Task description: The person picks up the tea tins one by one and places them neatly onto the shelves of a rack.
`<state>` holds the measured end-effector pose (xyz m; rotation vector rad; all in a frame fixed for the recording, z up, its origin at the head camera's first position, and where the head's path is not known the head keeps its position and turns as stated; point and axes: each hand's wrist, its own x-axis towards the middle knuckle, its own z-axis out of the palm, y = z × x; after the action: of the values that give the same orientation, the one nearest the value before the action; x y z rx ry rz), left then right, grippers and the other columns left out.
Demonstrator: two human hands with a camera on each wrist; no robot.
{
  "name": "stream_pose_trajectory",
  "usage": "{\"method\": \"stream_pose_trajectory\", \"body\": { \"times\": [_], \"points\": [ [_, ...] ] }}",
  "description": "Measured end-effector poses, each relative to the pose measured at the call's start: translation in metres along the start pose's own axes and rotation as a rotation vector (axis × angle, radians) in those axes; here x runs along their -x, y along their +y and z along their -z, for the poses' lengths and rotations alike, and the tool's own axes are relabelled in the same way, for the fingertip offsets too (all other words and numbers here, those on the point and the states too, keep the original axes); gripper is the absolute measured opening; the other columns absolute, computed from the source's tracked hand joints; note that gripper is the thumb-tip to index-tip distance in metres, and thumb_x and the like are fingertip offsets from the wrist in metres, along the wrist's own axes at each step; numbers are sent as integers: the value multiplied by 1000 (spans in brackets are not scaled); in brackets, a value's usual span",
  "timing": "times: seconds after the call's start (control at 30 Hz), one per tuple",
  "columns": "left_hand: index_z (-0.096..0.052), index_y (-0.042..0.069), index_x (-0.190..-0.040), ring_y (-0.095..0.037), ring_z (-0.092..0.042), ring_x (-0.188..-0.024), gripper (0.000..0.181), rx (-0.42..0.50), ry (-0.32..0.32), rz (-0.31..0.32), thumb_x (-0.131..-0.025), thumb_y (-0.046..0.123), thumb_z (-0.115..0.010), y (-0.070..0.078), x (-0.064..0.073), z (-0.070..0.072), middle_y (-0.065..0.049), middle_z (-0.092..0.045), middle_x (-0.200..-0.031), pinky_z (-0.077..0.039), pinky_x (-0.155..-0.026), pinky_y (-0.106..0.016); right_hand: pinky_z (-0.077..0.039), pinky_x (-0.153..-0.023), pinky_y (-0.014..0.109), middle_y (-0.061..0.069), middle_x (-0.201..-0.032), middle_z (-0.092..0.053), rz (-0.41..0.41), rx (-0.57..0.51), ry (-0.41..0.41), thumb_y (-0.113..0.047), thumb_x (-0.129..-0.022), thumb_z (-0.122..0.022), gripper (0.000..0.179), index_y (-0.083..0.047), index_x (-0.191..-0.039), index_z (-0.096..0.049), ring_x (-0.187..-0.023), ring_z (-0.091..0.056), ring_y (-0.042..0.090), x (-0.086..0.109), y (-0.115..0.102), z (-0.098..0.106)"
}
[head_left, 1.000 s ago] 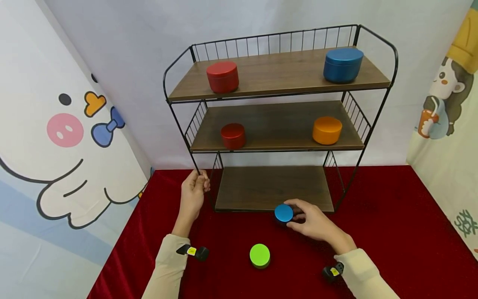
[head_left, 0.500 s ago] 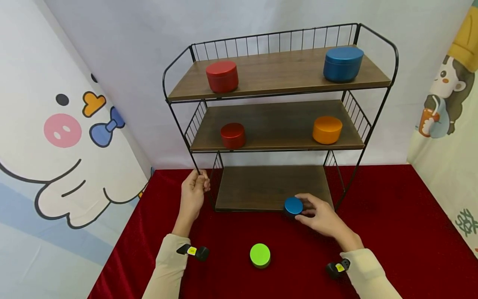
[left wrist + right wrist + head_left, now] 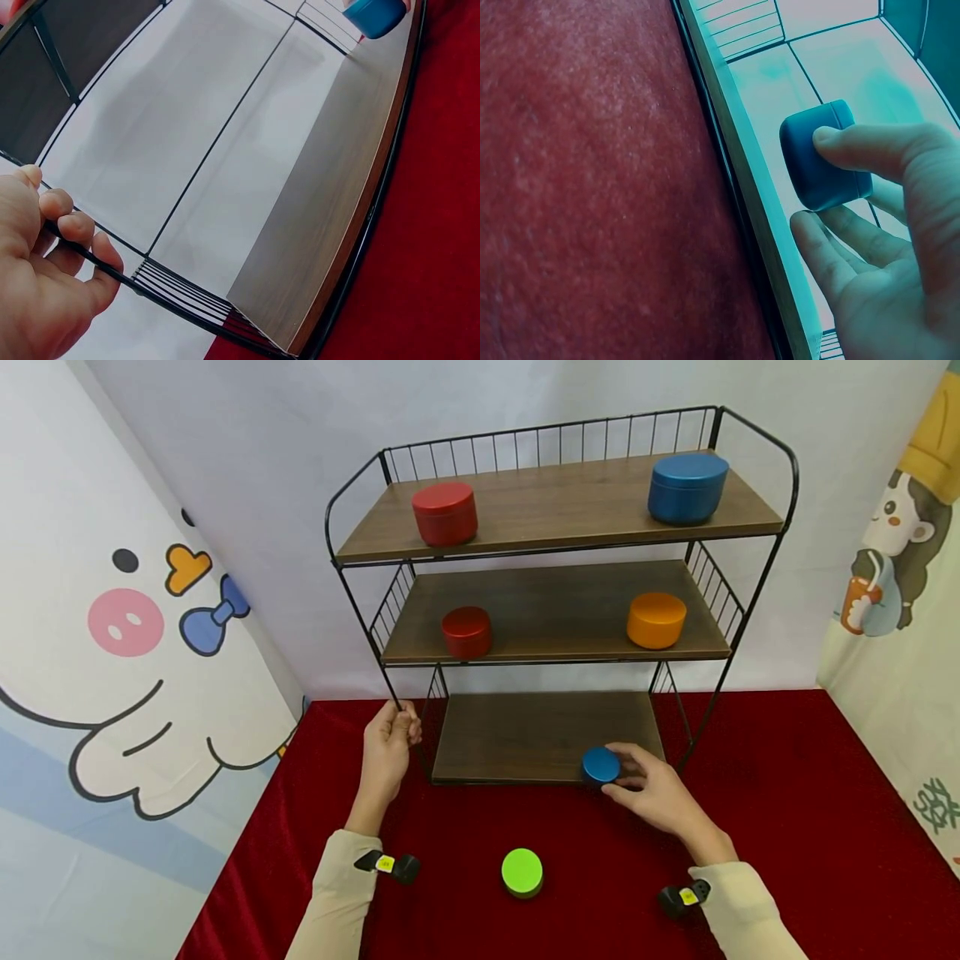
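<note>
My right hand [image 3: 654, 792] pinches a small round blue tin [image 3: 601, 765] between thumb and fingers, at the front edge of the bottom shelf [image 3: 547, 735]. In the right wrist view the blue tin [image 3: 817, 157] appears raised above the board's edge, with the thumb across its side. My left hand [image 3: 388, 745] grips the left front post of the black wire rack; in the left wrist view the fingers of that hand [image 3: 52, 255] curl round the thin black bar. A round tin with a light green lid [image 3: 522, 872] stands on the red cloth between my forearms.
On the top shelf [image 3: 555, 497] are a red tin [image 3: 446, 514] at left and a large blue tin [image 3: 687, 489] at right. The middle shelf [image 3: 558, 610] bears a smaller red tin [image 3: 467, 632] and an orange tin [image 3: 656, 620]. Red cloth [image 3: 795, 827] covers the table.
My right hand has moved the blue tin rightward and away from me, from in front of the bottom shelf to its front edge. The left hand has stayed on the post.
</note>
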<state>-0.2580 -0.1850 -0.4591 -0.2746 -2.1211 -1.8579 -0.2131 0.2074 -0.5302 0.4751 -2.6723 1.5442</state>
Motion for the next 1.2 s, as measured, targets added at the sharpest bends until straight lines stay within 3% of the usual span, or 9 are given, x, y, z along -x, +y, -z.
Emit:
{"method": "stream_pose_trajectory", "body": {
  "times": [0.4, 1.0, 1.2],
  "points": [
    [-49, -7, -97, -16, -43, -70, 26, 3, 7, -2, -110, 15, -42, 0, 1, 0, -13, -42, -78, -43, -67, -24, -60, -88, 40, 29, -135, -59, -51, 8, 63, -15, -94, -76, 62, -2, -147, -48, -110, -69, 39, 1, -1, 6],
    [-49, -2, -96, -15, -43, -70, 23, -11, 1, 0, -110, 14, -42, -1, 0, 0, -8, -44, -77, -44, -68, -25, -61, -86, 41, 32, -133, -59, -60, 61, 169, -5, -90, -79, 61, 8, -142, -50, -109, -69, 45, -3, 2, 3],
    [-49, -5, -97, -16, -44, -71, 26, -12, -4, -12, -110, 17, -42, -2, 0, 1, -11, -43, -78, -45, -68, -30, -62, -82, 39, 33, -136, -55, -77, 89, 181, -8, -91, -79, 61, 9, -142, -50, -104, -71, 43, -2, 1, 2]
  ]
}}
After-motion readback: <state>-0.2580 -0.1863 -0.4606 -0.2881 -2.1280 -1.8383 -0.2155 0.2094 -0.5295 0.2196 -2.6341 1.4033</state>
